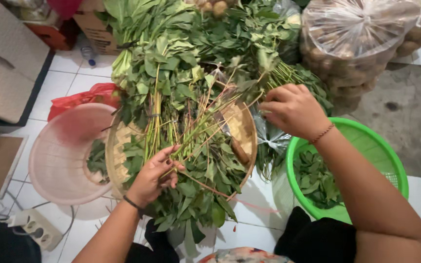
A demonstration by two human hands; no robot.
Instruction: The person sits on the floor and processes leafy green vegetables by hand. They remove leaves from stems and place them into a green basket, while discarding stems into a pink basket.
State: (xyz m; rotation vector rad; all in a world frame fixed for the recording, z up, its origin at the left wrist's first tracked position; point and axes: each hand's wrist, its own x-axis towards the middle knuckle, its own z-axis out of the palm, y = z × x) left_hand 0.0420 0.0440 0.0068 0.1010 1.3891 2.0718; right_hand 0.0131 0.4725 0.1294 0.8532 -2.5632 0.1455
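Note:
A big heap of leafy green stalks [186,78] lies across a round woven bamboo tray [242,127]. My left hand [153,179] grips a few thin stems at the near side of the tray, among loose leaves. My right hand [292,108] is raised over the tray's right edge, fingers curled around the end of some stems from the bundle. A knife with a wooden handle [239,150] lies on the tray between my hands, partly covered by stalks.
A pink plastic basket [57,160] with a few leaves stands left of the tray. A green plastic basket [373,146] holding picked leaves sits on the right. Clear bags of potatoes [356,39] stand at the back right. A power strip [34,228] lies on the tiled floor.

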